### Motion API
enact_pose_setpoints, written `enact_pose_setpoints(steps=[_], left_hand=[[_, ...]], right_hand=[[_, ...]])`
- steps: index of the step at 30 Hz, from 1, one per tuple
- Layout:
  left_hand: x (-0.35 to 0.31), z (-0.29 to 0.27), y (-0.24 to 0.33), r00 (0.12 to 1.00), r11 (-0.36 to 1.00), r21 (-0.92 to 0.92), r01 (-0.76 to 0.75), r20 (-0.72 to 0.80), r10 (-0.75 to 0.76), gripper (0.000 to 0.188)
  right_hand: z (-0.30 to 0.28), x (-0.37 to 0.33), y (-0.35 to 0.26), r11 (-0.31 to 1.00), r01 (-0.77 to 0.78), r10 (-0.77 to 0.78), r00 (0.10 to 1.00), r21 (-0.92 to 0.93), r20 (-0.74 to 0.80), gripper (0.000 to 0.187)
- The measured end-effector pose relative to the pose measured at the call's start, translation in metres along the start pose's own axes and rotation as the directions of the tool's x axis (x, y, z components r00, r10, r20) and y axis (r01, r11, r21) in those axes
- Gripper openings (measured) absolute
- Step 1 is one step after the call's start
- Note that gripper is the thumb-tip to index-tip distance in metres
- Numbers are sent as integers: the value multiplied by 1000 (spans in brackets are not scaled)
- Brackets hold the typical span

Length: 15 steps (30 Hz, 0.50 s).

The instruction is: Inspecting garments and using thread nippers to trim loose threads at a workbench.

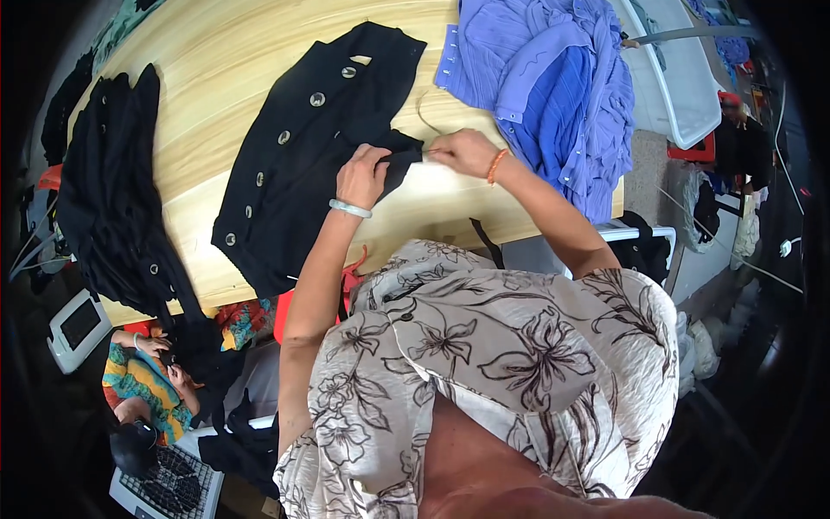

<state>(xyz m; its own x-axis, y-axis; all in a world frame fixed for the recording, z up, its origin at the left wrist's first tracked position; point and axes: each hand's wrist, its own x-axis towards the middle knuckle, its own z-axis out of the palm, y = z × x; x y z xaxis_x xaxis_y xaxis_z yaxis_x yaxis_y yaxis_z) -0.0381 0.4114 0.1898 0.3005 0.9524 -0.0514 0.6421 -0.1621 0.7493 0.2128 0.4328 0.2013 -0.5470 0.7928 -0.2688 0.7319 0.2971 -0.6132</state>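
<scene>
A black sleeveless-looking garment [298, 151] with a row of large round buttons lies spread on the wooden-topped table [203, 52]. My left hand [363, 178] grips a corner of its cloth, thumb and fingers closed on the edge. Just to the right, my right hand [468, 154] is pinched closed at the tip of that same corner. Whatever sits between its fingertips is too small to make out. A thin thread-like loop [422, 108] curves over the tabletop above the right hand.
Purple-blue garments [562, 95] are heaped at the table's right, near a white plastic bin [679, 86]. More black buttoned clothing [112, 190] hangs over the left edge. A co-worker in a colourful top [151, 381] sits at lower left, handling dark cloth.
</scene>
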Motion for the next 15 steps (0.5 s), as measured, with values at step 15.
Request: enact_pose_setpoints(steps=[15], left_hand=[[1, 12, -4, 977, 978, -189, 90, -175, -123, 22]], right_hand=[[-124, -9, 69, 973, -56, 144, 905, 223, -400, 16]])
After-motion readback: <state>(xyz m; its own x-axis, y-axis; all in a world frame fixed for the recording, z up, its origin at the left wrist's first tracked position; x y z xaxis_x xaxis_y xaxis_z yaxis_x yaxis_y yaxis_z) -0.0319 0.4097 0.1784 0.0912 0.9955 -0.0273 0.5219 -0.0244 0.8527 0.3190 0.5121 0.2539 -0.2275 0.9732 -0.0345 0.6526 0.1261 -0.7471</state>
